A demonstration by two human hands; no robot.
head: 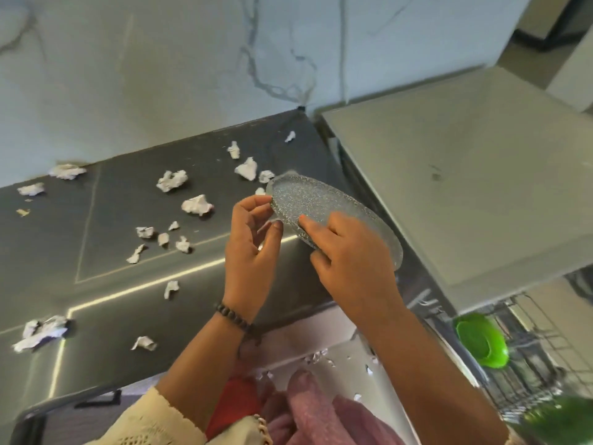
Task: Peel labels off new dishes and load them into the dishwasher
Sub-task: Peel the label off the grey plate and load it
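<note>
Holding a speckled glass plate (324, 210) tilted above the right end of the dark desk (106, 277), the person works with both hands close together. The left hand (250, 252) has its grip curled, fingertips touching the plate's near left rim and the thumb bent just below it; whether anything is pinched between thumb and finger cannot be told. The right hand (349, 261) grips the plate from the lower right, its fingers wrapped under the edge while the forefinger (309, 224) lies stretched on the plate's textured face, pressing there. A beaded bracelet (232, 316) circles the left wrist, and a cream knitted sleeve (150, 419) covers that forearm lower down. Crumpled white paper scraps (171, 180) lie scattered across the desk, some near the back wall, some at the left edge, a few just beside the plate's far rim. Behind the desk rises a white marbled wall (160, 75). To the right stands a pale grey flat panel (465, 175), raised above the desk level. Below it, at lower right, a wire dishwasher rack (539, 345) shows, with a green dish (481, 340) standing on edge in it. Small paper bits (316, 358) lie on the pale surface under the arms, near pink cloth (314, 409).
</note>
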